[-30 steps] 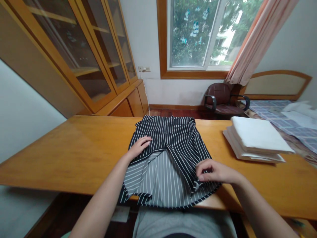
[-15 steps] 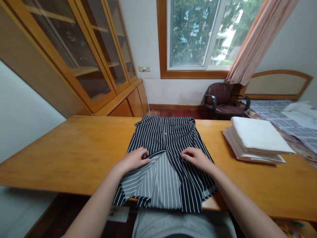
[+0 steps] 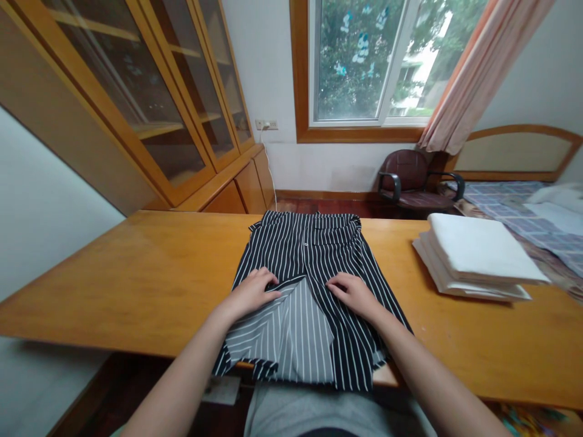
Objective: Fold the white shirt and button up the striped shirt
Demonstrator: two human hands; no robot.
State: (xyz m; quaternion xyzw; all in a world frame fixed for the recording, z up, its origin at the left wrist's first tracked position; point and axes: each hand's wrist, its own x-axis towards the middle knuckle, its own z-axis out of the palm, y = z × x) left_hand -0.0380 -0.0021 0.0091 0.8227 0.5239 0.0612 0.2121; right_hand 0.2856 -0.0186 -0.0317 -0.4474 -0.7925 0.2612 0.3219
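Observation:
A black shirt [image 3: 300,255] with white stripes lies on the table, its buttoned front facing up. Below the last fastened button the front parts, showing the grey striped inside [image 3: 303,340]. My left hand [image 3: 255,290] rests on the left front panel by the parted edge, thumb and fingers apart. On the right panel, my right hand [image 3: 353,292] lies with slightly bent fingers touching the cloth. The hem hangs at the table's near edge, close to my body.
A stack of folded white cloth or paper [image 3: 485,255] sits on the wooden table [image 3: 136,273] to the right. Beyond the table are a glass-door cabinet [image 3: 173,194], an armchair [image 3: 410,179] and a bed [image 3: 510,200].
My right hand has slid slightly left over the shirt, and the right sleeve side now spreads a little farther out. My left hand has barely shifted.

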